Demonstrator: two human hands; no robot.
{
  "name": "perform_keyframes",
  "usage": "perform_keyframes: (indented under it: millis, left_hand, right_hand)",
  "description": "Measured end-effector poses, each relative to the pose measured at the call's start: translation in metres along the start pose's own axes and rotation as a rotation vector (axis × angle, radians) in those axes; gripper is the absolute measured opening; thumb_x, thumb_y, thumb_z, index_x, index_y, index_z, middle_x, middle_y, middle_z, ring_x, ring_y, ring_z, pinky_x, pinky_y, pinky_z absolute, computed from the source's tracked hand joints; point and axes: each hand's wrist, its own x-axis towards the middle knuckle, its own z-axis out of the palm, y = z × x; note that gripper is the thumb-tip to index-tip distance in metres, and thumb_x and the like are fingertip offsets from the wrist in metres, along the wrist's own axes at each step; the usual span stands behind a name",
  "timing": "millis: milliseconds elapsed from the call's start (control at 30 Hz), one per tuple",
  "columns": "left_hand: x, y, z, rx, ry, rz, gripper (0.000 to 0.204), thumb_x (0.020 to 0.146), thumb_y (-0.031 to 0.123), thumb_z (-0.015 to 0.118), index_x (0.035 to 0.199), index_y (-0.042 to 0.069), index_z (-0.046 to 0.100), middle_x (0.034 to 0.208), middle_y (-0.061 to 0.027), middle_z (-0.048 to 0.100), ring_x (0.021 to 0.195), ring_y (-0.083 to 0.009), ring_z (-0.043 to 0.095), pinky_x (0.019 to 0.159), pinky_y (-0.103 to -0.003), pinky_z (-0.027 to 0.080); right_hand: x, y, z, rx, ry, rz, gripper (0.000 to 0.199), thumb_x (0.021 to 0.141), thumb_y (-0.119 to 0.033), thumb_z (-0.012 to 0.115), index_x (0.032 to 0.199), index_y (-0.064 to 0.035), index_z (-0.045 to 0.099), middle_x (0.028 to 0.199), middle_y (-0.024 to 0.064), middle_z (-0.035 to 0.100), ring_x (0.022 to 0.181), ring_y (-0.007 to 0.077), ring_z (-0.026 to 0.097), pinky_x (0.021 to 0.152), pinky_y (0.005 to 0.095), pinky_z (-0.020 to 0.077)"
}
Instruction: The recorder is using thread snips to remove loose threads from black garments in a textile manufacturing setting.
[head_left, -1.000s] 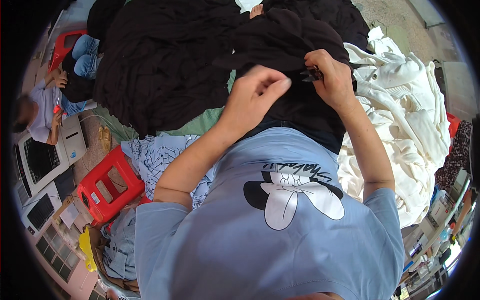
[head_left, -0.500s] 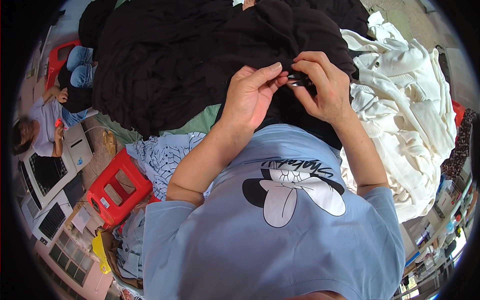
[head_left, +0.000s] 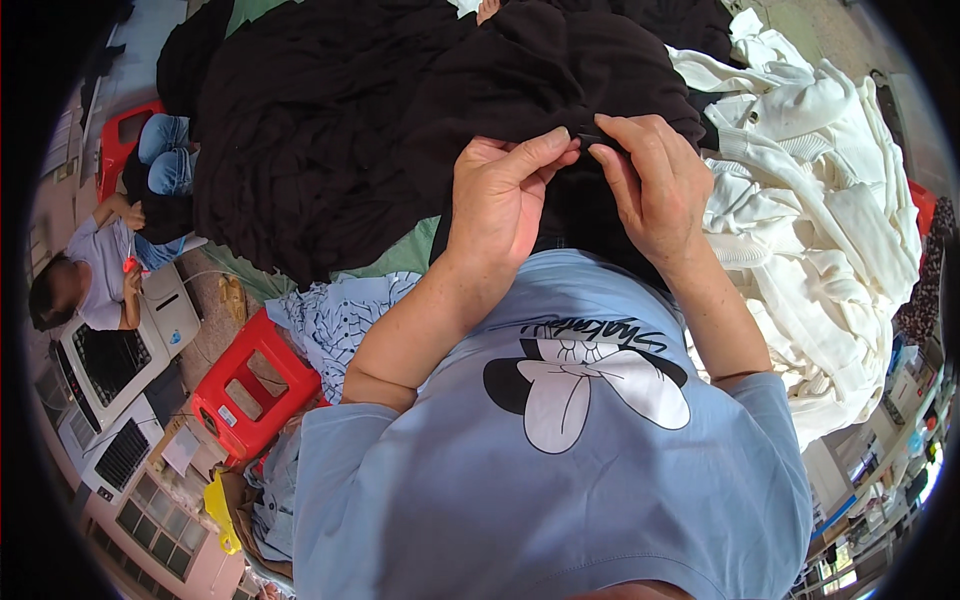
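My left hand (head_left: 500,200) is raised in front of my waist, its thumb and fingers pinched on an edge of a black garment (head_left: 500,95). Close beside it, my right hand (head_left: 660,185) is also closed, thumb and forefinger nearly meeting. A small dark piece spans the fingertips of both hands; whether it is cloth or a small tool cannot be made out. The black cloth spreads over my lap and away from me in loose folds.
White knit garments (head_left: 800,240) are heaped at my right. To the left are a red plastic stool (head_left: 258,385), a blue patterned shirt (head_left: 345,315) and a yellow bag (head_left: 220,510). A person (head_left: 95,265) sits farther left beside a white machine (head_left: 135,335).
The shiny metal tips seen at my right fingers no longer show. My right fingertips have shifted slightly and drawn closer together. The left hand keeps its pinch.
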Motion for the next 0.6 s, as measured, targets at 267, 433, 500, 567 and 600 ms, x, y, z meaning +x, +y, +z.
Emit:
perform_keyframes:
  millis: [267, 433, 500, 567, 600]
  left_hand:
    - [0.0021, -0.0023, -0.0015, 0.001, -0.025, -0.025, 0.010, 0.085, 0.003, 0.065, 0.092, -0.005, 0.069, 0.089, -0.0131, 0.070, 0.081, -0.0184, 0.067, 0.080, -0.028, 0.052]
    - [0.0019, -0.0037, -0.0016, 0.014, -0.043, -0.019, 0.010, 0.087, 0.002, 0.063, 0.093, -0.003, 0.068, 0.089, -0.0118, 0.069, 0.082, -0.0182, 0.066, 0.081, -0.029, 0.052]
    - [0.0016, -0.0045, -0.0025, 0.015, -0.044, 0.001, 0.010, 0.087, 0.002, 0.063, 0.094, -0.003, 0.068, 0.089, -0.0113, 0.069, 0.082, -0.0180, 0.066, 0.081, -0.029, 0.053]
    - [0.0014, -0.0042, -0.0015, 0.016, -0.041, 0.007, 0.010, 0.087, 0.002, 0.063, 0.094, -0.003, 0.068, 0.089, -0.0113, 0.069, 0.082, -0.0179, 0.066, 0.081, -0.029, 0.053]
    - [0.0017, -0.0042, -0.0011, 0.018, -0.039, 0.013, 0.010, 0.087, 0.001, 0.063, 0.094, -0.003, 0.068, 0.089, -0.0113, 0.069, 0.082, -0.0179, 0.066, 0.081, -0.029, 0.053]
  right_hand:
    - [0.0019, 0.0030, 0.0048, -0.038, 0.046, -0.021, 0.022, 0.078, -0.014, 0.073, 0.097, -0.0076, 0.064, 0.081, 0.0032, 0.063, 0.068, 0.0197, 0.061, 0.058, 0.0294, 0.0453]
    - [0.0032, 0.0023, 0.0068, -0.051, 0.055, -0.025, 0.022, 0.078, -0.014, 0.073, 0.097, -0.0080, 0.064, 0.080, 0.0024, 0.062, 0.068, 0.0187, 0.061, 0.058, 0.0289, 0.0449]
    - [0.0042, 0.0014, 0.0071, -0.073, 0.064, -0.047, 0.022, 0.077, -0.015, 0.073, 0.096, -0.0083, 0.064, 0.079, 0.0020, 0.062, 0.068, 0.0181, 0.060, 0.058, 0.0287, 0.0444]
    - [0.0049, 0.0004, 0.0070, -0.126, 0.078, -0.079, 0.022, 0.076, -0.015, 0.073, 0.096, -0.0089, 0.064, 0.078, 0.0013, 0.061, 0.067, 0.0166, 0.060, 0.057, 0.0282, 0.0433]
    - [0.0048, 0.0004, 0.0071, -0.127, 0.077, -0.080, 0.022, 0.076, -0.015, 0.073, 0.096, -0.0089, 0.064, 0.078, 0.0013, 0.061, 0.067, 0.0166, 0.060, 0.057, 0.0282, 0.0433]
